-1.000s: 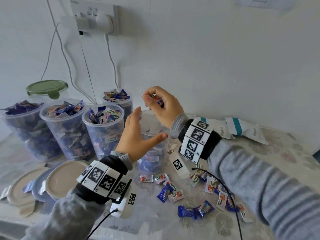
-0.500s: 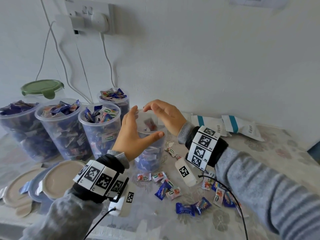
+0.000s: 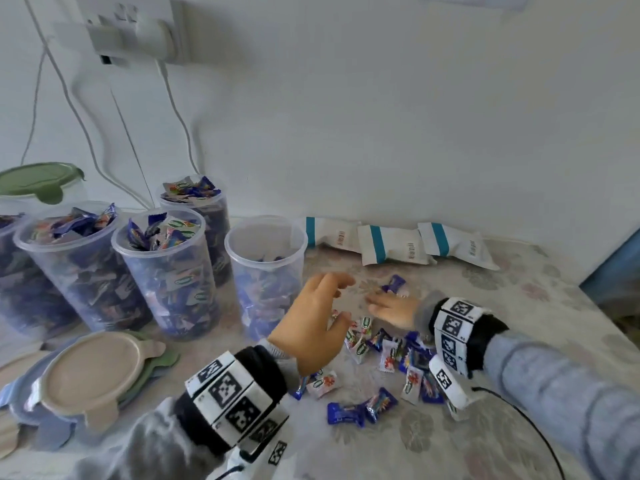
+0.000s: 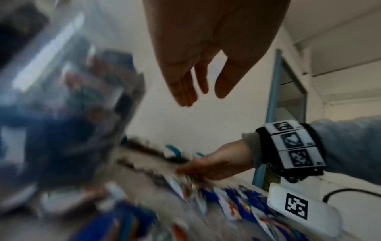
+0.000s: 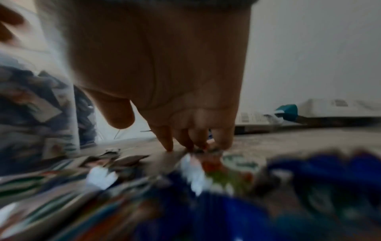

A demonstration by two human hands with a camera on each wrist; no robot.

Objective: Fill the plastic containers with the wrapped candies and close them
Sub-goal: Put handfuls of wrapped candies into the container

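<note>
Far left: container w/ green snap lid [image 3: 38, 180], closed, at the wall. Next to it, four clear plastic tubs heaped w/ wrapped candies [image 3: 74, 258], none lidded yet. In front lies a stack of loose round lids, beige one on top [image 3: 93, 374], on the bench [image 3: 519, 323].

Centre: fifth clear tub [image 3: 265, 271], approx. half full, open, just left of the hands.

Left hand [image 3: 311, 327] hovers above the near edge of the scattered blue and white wrapped candies [image 3: 381, 355], fingers relaxed and spread, holding nothing. Right hand [image 3: 394, 308] is low on the bench at the pile's far side, fingers [image 5: 183, 138] bent down onto the wrappers; whether it has actually gripped one I cannot tell, wrist view too blurred.

Right, along the wall: three white pouches w/ teal stripes [image 3: 394, 245].

Judgement: filling is mostly done. Left: top up the fifth tub, then lid all five open tubs.
</note>
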